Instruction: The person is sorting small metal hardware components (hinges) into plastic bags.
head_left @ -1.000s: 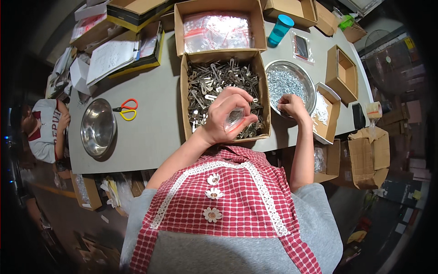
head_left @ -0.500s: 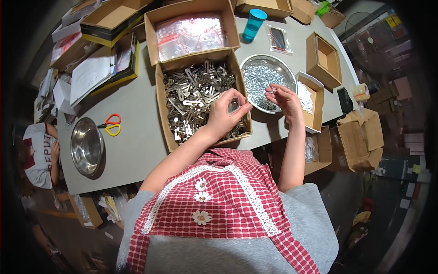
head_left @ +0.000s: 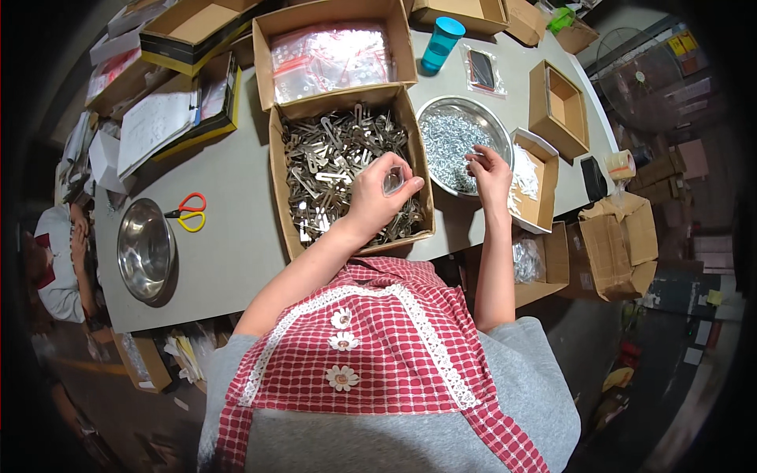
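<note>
My left hand (head_left: 371, 201) is curled round a small clear plastic bag (head_left: 393, 181), above the right part of a cardboard box (head_left: 276, 185) heaped with flat slotted metal brackets (head_left: 331, 158). Over the right side of a steel bowl (head_left: 502, 126) is my right hand (head_left: 494, 177), its thumb and fingers brought together. Whatever they pinch is too small to make out. Many small shiny screw-like metal pieces (head_left: 449, 146) fill that bowl. Just right of it, an open carton (head_left: 538, 211) contains small white pieces (head_left: 524, 177).
Behind the brackets stands a box of clear bags (head_left: 331, 59). A blue cup (head_left: 443, 43), a bagged dark flat item (head_left: 481, 71) and an empty carton (head_left: 558, 106) are farther right. Scissors (head_left: 192, 211) and an empty steel bowl (head_left: 146, 252) lie left. Another person (head_left: 59, 268) is at far left.
My right hand's fingers have drawn together over the bowl of metal pieces. My left hand has shifted slightly left, with the clear bag still in it.
</note>
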`<state>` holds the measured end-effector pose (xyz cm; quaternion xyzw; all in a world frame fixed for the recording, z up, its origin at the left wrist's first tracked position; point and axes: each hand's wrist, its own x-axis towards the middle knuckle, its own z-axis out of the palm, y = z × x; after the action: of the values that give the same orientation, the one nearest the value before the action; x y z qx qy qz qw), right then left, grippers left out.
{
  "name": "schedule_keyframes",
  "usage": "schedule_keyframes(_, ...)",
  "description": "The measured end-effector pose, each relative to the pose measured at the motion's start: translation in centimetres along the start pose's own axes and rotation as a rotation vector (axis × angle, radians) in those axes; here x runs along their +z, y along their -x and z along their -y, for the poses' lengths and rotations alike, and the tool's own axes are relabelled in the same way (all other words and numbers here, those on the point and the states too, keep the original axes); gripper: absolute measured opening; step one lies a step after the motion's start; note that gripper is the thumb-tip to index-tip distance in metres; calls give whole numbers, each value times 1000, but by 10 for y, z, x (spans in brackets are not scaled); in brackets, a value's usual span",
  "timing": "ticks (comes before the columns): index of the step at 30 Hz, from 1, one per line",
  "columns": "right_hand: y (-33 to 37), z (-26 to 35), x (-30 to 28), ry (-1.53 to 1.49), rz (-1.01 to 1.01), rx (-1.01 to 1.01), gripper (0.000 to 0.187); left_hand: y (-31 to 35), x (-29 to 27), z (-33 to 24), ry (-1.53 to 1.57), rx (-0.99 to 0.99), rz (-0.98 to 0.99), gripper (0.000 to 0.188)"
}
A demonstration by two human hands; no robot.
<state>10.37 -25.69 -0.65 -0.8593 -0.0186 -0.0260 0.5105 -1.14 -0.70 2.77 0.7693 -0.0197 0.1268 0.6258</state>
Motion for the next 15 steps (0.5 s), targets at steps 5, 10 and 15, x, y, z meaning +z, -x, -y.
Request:
schedule_keyframes(5, 22, 50, 4, -301, 33, -104, 32, 0, -1, 4, -41, 4, 20, 24)
schedule_keyframes(10, 49, 110, 12, -740, 405, -118, 34, -1, 1, 0, 8, -12, 26, 24)
schedule_keyframes(15, 61, 128, 24, -758, 516, -19, 34, -1, 1, 5, 51, -40, 39, 29)
